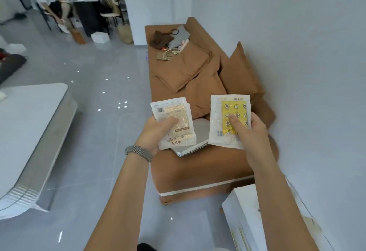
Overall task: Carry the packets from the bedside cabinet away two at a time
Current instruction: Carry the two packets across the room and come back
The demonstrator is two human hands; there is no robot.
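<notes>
My left hand [156, 131] pinches a white packet with a gold label and barcode [171, 110], thumb on its face; a second white packet edge shows under it [178, 142]. My right hand [247, 131] grips a white packet with a yellow star-patterned insert [229, 112], thumb pressed on the yellow part. Both packets are held up over the near end of a brown sofa [198, 169]. A white cabinet corner [243, 211] is at the lower right.
A checked notebook [190, 149] lies on the sofa below the packets. Brown cushions [190, 68] and bags [170, 38] fill the sofa's far part. A white table [29, 128] stands left. People sit at a desk [87, 13] at the far back. Grey tiled floor [111, 92] lies between.
</notes>
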